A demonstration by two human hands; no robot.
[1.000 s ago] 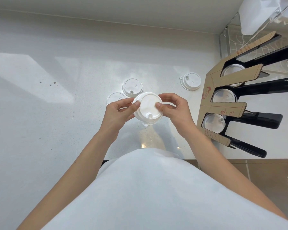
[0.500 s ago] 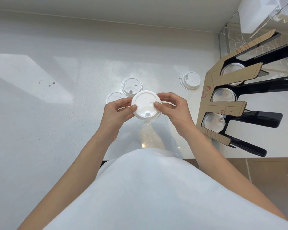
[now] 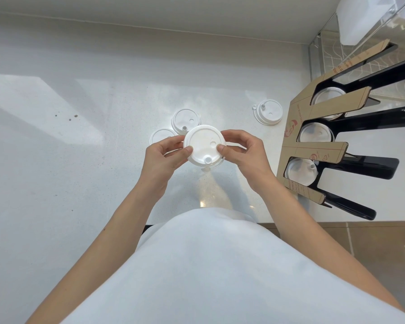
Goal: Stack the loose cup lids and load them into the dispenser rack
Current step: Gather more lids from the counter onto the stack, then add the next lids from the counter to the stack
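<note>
A small stack of white cup lids (image 3: 202, 146) is held above the white counter, top face towards me. My left hand (image 3: 165, 157) grips its left rim and my right hand (image 3: 246, 155) grips its right rim, thumbs pressed on top. Behind the stack two loose lids lie on the counter: one (image 3: 185, 120) further back, one (image 3: 160, 136) partly hidden by my left fingers. A third loose lid (image 3: 268, 112) lies near the dispenser rack (image 3: 318, 152), a black and cardboard stand at the right with three slots holding lids.
The white counter (image 3: 80, 148) spreads wide to the left, with a few dark specks (image 3: 69, 116). Its front edge runs just before my body. A clear wire-patterned case (image 3: 365, 54) stands behind the rack at the back right. A brown floor (image 3: 372, 242) shows at lower right.
The lid stack has tipped flatter towards me and risen slightly between both hands. My thumbs have shifted on its top face. The loose lids and the rack have not moved.
</note>
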